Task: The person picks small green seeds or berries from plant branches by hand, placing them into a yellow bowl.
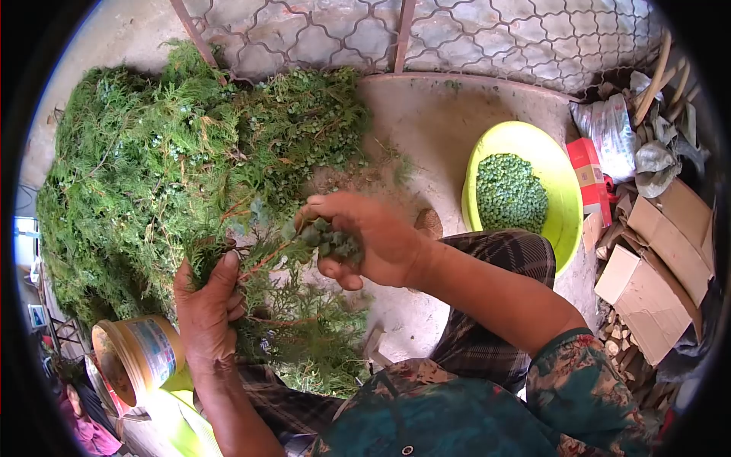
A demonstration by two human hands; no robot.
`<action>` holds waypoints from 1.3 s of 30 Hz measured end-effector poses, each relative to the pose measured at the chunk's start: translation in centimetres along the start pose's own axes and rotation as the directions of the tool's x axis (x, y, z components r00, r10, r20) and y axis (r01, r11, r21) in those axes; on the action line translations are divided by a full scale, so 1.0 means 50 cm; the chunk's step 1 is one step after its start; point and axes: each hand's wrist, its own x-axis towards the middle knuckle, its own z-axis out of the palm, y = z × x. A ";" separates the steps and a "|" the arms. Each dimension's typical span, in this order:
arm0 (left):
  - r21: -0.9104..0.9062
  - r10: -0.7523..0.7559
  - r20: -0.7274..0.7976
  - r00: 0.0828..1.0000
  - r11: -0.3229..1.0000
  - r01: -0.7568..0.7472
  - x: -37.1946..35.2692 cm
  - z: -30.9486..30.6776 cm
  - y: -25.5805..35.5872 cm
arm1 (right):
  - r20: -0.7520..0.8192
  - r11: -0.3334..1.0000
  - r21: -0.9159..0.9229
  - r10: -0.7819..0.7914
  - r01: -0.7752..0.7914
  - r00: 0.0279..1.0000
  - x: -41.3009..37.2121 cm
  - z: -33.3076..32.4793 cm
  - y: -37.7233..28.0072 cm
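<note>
My left hand is closed on the reddish stem of a leafy green branch that hangs over my lap. Against the upper part of this branch, my right hand curls around a cluster of green berries, with its fingertips near the stem. Left of and beyond both hands lies a large heap of green branches on the floor. To the right, a yellow-green basin holds a pile of loose green berries.
A metal lattice fence runs along the back. At the right are a red box, plastic bags and cardboard. A yellow bucket lies tilted at lower left. Part of a person in pink shows behind it.
</note>
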 end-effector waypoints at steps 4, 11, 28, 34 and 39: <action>0.003 -0.017 -0.039 0.999 1.000 0.017 -0.001 0.007 0.004 | 0.048 0.997 -0.061 -0.046 0.049 0.998 -0.001 0.012 -0.002; 0.009 -0.013 -0.035 0.999 1.000 0.013 0.003 -0.002 0.006 | 0.082 0.985 -0.173 0.000 0.014 0.997 -0.003 0.004 -0.010; 0.107 0.018 0.170 0.985 0.994 -0.037 -0.012 0.002 -0.005 | -0.352 0.478 -0.875 -0.520 -0.076 0.778 -0.130 -0.043 -0.135; 0.151 0.021 0.112 0.993 0.988 -0.038 -0.019 0.027 -0.002 | 0.217 0.098 -0.964 -0.243 0.247 0.945 -0.021 0.008 -0.028; 0.169 0.034 0.114 0.993 0.984 -0.053 -0.009 0.007 0.004 | -0.071 0.564 -0.809 -0.377 0.168 0.924 -0.033 0.007 -0.100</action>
